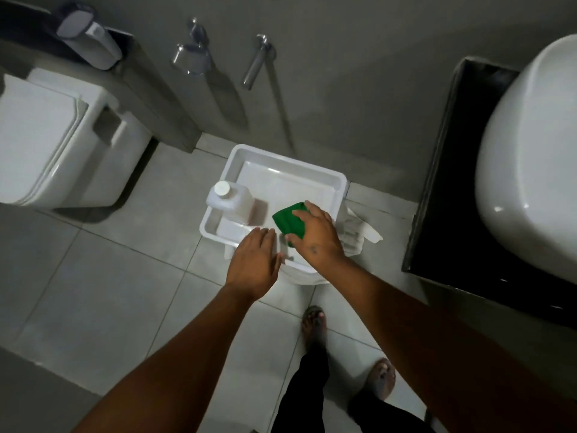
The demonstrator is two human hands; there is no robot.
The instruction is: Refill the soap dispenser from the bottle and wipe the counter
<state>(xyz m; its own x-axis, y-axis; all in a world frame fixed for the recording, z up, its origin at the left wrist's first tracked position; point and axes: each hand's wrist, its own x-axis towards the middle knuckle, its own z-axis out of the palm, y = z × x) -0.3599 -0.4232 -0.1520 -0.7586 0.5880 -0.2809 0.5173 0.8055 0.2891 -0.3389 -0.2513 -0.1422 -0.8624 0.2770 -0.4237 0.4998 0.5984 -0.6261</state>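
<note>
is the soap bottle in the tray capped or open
Capped. The white bottle stands upright at the left side of the white tray, with its round white cap on top. Neither hand touches it.

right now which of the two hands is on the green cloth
The right hand: its fingers rest on the green cloth over the white tray. The left hand hovers open beside it, touching no cloth.

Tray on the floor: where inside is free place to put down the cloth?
The far half of the tray, beyond the bottle and green cloth, is bare. The near half is crowded by both hands.
</note>
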